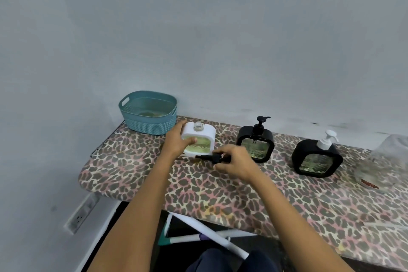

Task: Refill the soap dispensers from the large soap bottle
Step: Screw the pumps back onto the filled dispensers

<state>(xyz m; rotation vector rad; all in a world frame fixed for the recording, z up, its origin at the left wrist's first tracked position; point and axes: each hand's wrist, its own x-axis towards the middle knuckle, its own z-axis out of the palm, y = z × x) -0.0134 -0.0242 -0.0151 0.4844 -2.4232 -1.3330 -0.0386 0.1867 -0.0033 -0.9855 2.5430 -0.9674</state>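
A white square soap dispenser (pixel 202 139) stands upright on the leopard-print board (pixel 220 194), its neck uncapped and greenish soap showing in its window. My left hand (pixel 177 141) grips its left side. My right hand (pixel 234 161) holds a black pump head (pixel 209 158) lying sideways just in front of the dispenser's lower right corner. A black dispenser with a black pump (pixel 256 142) stands to the right, and a black dispenser with a white pump (pixel 316 158) further right. I cannot make out a large soap bottle.
A teal plastic basket (pixel 148 112) sits at the board's far left against the wall. A blurred clear plastic bag (pixel 384 161) lies at the right edge. White board legs (pixel 212 236) and a wall socket (pixel 81 214) are below.
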